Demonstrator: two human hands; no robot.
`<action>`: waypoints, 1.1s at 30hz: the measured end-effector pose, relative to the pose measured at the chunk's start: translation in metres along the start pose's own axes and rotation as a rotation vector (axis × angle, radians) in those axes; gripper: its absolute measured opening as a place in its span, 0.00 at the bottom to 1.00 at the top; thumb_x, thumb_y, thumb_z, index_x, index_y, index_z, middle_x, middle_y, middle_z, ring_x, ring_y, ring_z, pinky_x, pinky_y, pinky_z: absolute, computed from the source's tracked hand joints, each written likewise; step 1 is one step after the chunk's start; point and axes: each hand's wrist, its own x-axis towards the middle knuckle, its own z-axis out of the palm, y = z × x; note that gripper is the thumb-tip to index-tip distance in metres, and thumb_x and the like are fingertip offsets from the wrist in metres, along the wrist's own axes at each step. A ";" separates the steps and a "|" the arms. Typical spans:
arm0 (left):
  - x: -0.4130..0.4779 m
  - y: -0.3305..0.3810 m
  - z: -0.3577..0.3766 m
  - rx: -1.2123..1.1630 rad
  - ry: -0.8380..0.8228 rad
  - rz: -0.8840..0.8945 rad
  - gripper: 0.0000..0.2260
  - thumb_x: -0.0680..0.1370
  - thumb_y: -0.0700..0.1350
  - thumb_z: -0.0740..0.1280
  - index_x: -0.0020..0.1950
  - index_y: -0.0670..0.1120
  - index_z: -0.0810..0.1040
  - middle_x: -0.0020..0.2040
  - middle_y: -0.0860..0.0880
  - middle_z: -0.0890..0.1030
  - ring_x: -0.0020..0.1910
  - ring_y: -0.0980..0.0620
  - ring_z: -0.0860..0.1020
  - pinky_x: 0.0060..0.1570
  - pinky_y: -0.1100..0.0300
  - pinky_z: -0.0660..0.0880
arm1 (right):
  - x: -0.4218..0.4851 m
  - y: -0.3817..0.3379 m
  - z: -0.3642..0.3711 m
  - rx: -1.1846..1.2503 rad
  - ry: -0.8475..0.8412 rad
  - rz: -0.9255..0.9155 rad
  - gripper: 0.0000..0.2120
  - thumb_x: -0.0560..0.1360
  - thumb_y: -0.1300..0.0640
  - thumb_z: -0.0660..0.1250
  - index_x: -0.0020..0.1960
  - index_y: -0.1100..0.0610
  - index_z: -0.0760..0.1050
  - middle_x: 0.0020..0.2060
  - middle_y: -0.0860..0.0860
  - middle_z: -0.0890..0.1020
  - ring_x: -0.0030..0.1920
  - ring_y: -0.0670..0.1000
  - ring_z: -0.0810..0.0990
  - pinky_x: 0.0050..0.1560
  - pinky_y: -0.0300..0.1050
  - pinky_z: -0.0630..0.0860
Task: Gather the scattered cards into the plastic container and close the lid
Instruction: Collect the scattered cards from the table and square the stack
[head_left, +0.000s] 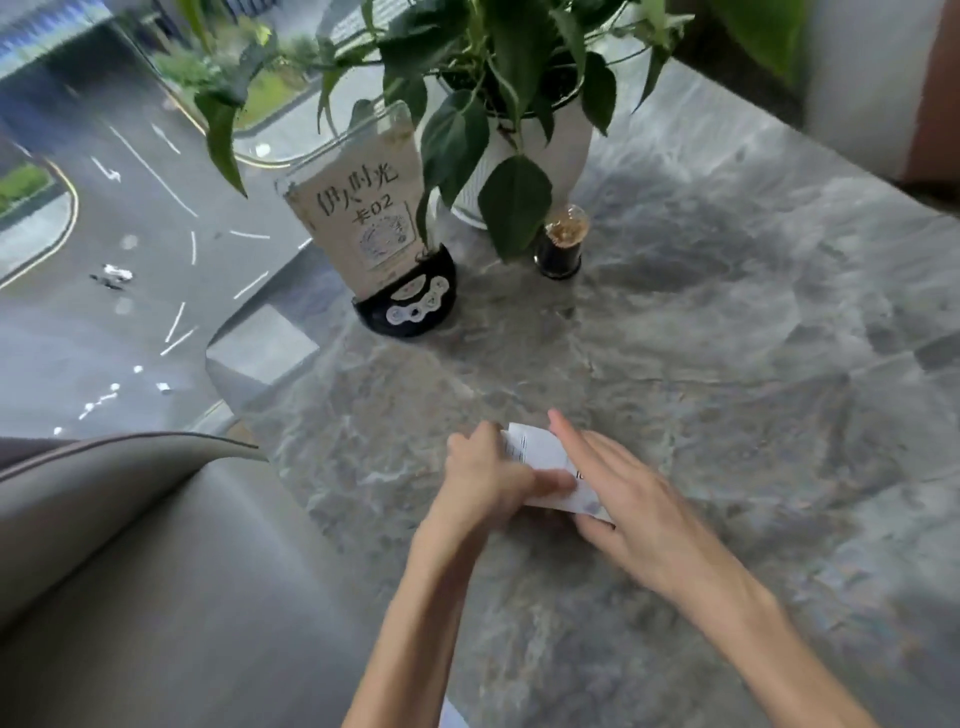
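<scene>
A stack of white cards (540, 460) sits low over the grey marble table (727, 364), held between both hands. My left hand (483, 478) grips the stack's left edge, thumb across the top card. My right hand (634, 509) lies flat along the stack's right side, fingers stretched forward and thumb under the near corner. Most of the stack is hidden by the hands. No plastic container can be seen, and the picture is blurred.
At the back of the table stand a potted green plant (519, 156), an acrylic table sign (363, 208) on a black base and a small dark jar (560, 247). A grey seat back (130, 545) is at my left, beside a window.
</scene>
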 end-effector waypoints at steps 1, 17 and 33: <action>-0.003 0.002 0.001 -0.013 -0.024 0.044 0.27 0.65 0.52 0.80 0.58 0.47 0.73 0.60 0.46 0.70 0.60 0.46 0.74 0.59 0.51 0.76 | -0.006 0.002 0.001 0.042 0.051 -0.006 0.49 0.68 0.69 0.72 0.80 0.49 0.49 0.73 0.40 0.65 0.75 0.45 0.64 0.73 0.29 0.56; 0.035 0.109 0.129 -0.174 -0.335 0.951 0.19 0.71 0.33 0.67 0.56 0.49 0.67 0.58 0.42 0.76 0.54 0.51 0.74 0.55 0.54 0.72 | -0.026 0.093 -0.078 0.910 1.474 0.309 0.16 0.81 0.54 0.62 0.67 0.57 0.75 0.57 0.46 0.81 0.56 0.42 0.79 0.57 0.30 0.72; 0.053 0.080 0.199 -0.421 0.277 0.852 0.10 0.83 0.43 0.58 0.51 0.44 0.79 0.54 0.53 0.84 0.58 0.54 0.81 0.57 0.66 0.73 | -0.016 0.124 -0.016 0.805 1.531 0.414 0.15 0.82 0.55 0.57 0.57 0.60 0.79 0.53 0.35 0.83 0.56 0.38 0.81 0.56 0.28 0.72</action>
